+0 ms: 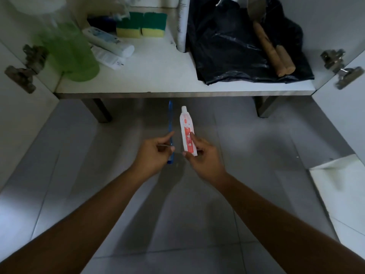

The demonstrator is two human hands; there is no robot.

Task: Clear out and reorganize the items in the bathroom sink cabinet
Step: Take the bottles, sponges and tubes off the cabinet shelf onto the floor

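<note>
- Left hand pinches a blue toothbrush low on the handle, thumb and forefinger curled round it. The brush points to 12 o'clock.
- Right hand grips the toothpaste at its crimped end, cap toward 12 o'clock.
- The hands are side by side, close but apart, over the floor just before the shelf.
- On the shelf at 10 o'clock is a green bottle, blurred, with two white tubes lying beside it.
- Two sponges sit at 11 o'clock, toward the back.
- At 1 o'clock is a black bag with two brown sticks lying on it.
</note>
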